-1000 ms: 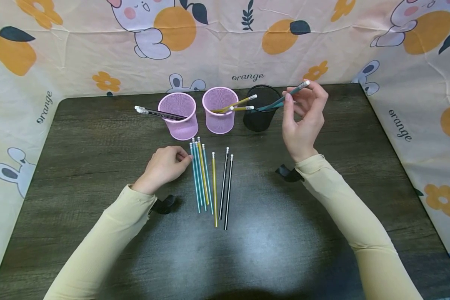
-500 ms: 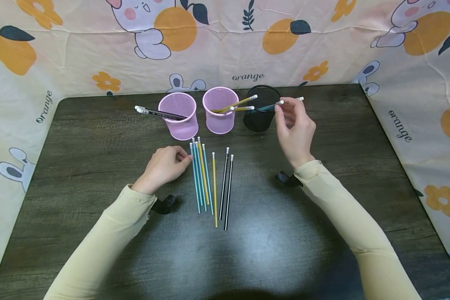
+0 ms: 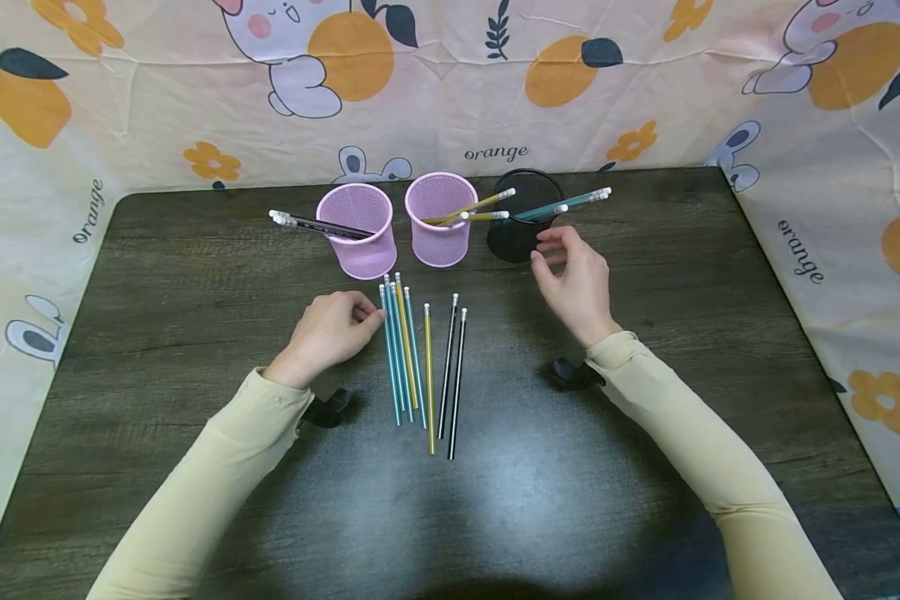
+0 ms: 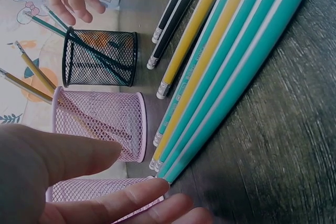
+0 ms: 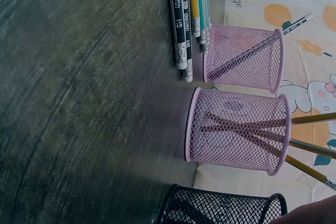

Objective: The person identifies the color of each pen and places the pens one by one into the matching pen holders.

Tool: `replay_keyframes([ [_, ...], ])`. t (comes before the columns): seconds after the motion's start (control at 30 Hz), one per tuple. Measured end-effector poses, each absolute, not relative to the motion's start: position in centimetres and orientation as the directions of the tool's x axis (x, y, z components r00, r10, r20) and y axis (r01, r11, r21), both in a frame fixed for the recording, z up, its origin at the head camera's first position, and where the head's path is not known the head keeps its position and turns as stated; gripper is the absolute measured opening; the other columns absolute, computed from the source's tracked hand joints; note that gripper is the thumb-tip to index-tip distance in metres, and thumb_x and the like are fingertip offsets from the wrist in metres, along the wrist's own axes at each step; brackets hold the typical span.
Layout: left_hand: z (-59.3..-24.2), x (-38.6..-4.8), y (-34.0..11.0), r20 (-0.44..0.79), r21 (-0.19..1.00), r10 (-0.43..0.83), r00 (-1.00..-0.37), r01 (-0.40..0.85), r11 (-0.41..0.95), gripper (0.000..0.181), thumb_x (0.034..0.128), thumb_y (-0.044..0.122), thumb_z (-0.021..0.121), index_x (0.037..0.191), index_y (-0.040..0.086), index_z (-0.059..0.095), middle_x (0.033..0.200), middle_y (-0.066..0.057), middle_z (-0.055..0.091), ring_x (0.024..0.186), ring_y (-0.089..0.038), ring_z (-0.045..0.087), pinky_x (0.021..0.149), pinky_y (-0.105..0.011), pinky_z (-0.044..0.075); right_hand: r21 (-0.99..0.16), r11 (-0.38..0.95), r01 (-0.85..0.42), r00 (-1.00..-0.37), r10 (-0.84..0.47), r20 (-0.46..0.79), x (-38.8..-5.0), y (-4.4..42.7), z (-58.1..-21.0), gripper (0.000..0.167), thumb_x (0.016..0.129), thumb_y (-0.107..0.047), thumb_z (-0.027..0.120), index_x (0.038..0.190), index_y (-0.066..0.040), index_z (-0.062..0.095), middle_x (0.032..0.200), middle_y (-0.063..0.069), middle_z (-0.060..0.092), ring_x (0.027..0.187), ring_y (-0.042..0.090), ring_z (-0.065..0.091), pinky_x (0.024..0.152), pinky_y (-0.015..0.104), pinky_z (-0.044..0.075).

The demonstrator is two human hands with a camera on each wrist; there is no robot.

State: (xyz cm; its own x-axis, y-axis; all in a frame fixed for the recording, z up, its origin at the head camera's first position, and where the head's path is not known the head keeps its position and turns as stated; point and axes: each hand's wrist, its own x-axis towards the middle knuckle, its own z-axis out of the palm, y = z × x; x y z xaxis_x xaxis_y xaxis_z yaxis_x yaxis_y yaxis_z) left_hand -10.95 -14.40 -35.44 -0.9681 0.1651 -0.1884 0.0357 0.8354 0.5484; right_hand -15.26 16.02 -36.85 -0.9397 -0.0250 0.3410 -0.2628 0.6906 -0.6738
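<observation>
My left hand (image 3: 326, 337) rests on the table, fingertips at the eraser end of the leftmost teal pencil (image 3: 390, 367) in a row; it grips nothing. In the left wrist view its index fingertip (image 4: 161, 184) touches or nearly touches that pencil. My right hand (image 3: 576, 279) hangs loosely curled and holds nothing, just in front of the black mesh cup (image 3: 512, 243). Teal pencils (image 3: 583, 200) lean out of that cup, erasers up. Yellow pencils (image 3: 487, 202) stand in the middle pink cup (image 3: 440, 248); black pencils (image 3: 318, 225) lean from the left pink cup (image 3: 365, 260).
Beside the teal pencils on the dark wooden table (image 3: 195, 292) lie yellow pencils (image 3: 430, 383) and two black pencils (image 3: 458, 383), erasers toward the cups. A printed cloth (image 3: 450, 108) rises behind the table's back edge.
My right hand has let go of a teal pencil, which now leans in the black cup. That hand has drawn down and left, toward me. My left hand stays put.
</observation>
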Motion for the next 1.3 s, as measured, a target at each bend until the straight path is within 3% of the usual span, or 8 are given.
replay_keyframes([
  [0.43,-35.3,-11.0,-13.8,-0.191,0.556,0.177,-0.966,0.043,0.83,0.026,0.0914,0.025,0.059,0.097,0.001,0.069,0.093,-0.012,0.072,0.082,-0.025,0.066,0.07,-0.04,0.048,-0.615,0.755,-0.228,-0.967,-0.104,0.231,-15.0,16.2,-36.8,0.021,0.091,-0.014,0.061,0.109,-0.003,0.063,0.1,0.014,0.07,0.086,0.029,0.068,0.074,0.046,0.047],
  [0.9,-35.2,-11.5,-12.6,-0.223,0.534,0.19,-0.956,0.044,0.845,0.029,0.0864,0.024,0.067,0.104,0.0,0.066,0.1,-0.015,0.07,0.091,-0.03,0.065,0.075,-0.045,0.05,-0.604,0.77,-0.205,-0.979,-0.147,0.144,-14.9,16.1,-36.8,0.021,0.091,-0.016,0.06,0.107,-0.003,0.064,0.098,0.012,0.07,0.085,0.027,0.068,0.076,0.047,0.047],
  [1.3,-35.1,-11.8,-10.8,-0.232,0.533,0.22,-0.947,0.066,0.844,0.027,0.0829,0.024,0.07,0.1,0.004,0.067,0.095,-0.01,0.069,0.085,-0.025,0.064,0.069,-0.039,0.048,-0.605,0.776,-0.18,-0.983,-0.167,0.079,-14.8,15.9,-37.0,0.02,0.091,-0.017,0.058,0.106,-0.005,0.065,0.099,0.01,0.071,0.088,0.025,0.068,0.076,0.046,0.047],
])
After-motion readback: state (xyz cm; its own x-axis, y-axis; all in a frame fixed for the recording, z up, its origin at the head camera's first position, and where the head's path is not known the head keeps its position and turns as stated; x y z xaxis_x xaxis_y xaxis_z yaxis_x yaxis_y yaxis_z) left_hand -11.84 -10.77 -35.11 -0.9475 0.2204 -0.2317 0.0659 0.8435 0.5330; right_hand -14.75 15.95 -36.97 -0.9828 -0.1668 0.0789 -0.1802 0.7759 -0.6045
